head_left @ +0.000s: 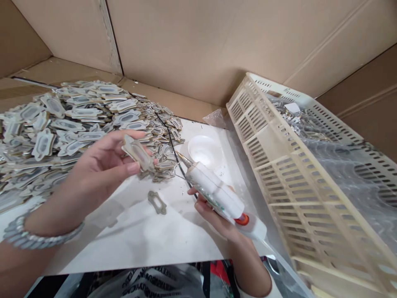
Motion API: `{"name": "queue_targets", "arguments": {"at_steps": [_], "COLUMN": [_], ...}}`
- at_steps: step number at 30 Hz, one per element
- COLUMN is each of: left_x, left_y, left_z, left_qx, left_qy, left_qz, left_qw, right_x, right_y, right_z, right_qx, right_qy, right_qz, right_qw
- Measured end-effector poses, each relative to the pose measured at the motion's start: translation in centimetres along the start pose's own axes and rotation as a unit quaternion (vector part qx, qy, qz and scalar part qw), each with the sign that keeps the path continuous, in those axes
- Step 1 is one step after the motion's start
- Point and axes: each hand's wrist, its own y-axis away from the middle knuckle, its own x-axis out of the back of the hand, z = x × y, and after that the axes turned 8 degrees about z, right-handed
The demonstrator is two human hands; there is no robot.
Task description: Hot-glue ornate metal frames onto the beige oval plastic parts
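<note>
My left hand (102,165) pinches a small ornate frame plate (139,155) between thumb and fingers, its long oval middle facing me. In my right hand (217,215) is a white cylindrical dispenser (217,188) with a thin metal nozzle, an orange-red ring and a pale tube behind. The nozzle points up and left, apart from the held plate. A single grey ornate frame (152,197) lies flat on the white work surface (124,240) between my hands. Beyond my left hand rises a heap of similar plates (83,114). My right fingers are partly hidden behind the dispenser.
A cream slatted plastic crate (263,153) stands along the right, holding metal pieces and clear plastic wrap (344,178). A white round dish (204,150) sits near the back. A dark cable (169,134) crosses the surface. Cardboard walls (186,45) enclose the back and sides.
</note>
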Motion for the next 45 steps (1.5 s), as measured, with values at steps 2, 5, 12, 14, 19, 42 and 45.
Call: {"name": "queue_targets", "arguments": {"at_steps": [2, 5, 12, 14, 19, 42, 45], "left_x": [0.2, 0.3, -0.1, -0.1, -0.1, 0.2, 0.0], "left_y": [0.3, 0.8, 1.3, 1.3, 1.2, 1.3, 1.2], "left_z": [0.0, -0.2, -0.1, -0.1, -0.5, -0.5, -0.5], "left_qx": [-0.089, -0.177, -0.249, -0.247, -0.265, -0.334, -0.329], "left_qy": [-0.069, -0.136, -0.175, -0.171, -0.166, -0.198, -0.189], "left_qz": [0.042, 0.084, 0.044, 0.038, 0.038, 0.026, 0.054], "left_qw": [0.993, 0.971, 0.952, 0.953, 0.949, 0.921, 0.924], "right_x": [-0.3, -0.6, -0.8, -0.9, -1.1, -1.2, -1.1], "right_y": [0.1, 0.2, 0.0, 0.0, -0.1, 0.5, 0.4], "right_z": [0.0, 0.2, 0.7, 0.8, 0.8, 1.0, 0.9], "right_qx": [0.013, 0.044, 0.089, 0.086, 0.083, 0.038, 0.031], "right_qy": [-0.015, -0.033, -0.033, -0.035, -0.04, 0.004, 0.001], "right_qz": [-0.007, -0.028, -0.05, -0.05, -0.042, -0.032, -0.039], "right_qw": [1.0, 0.998, 0.994, 0.994, 0.995, 0.999, 0.999]}}
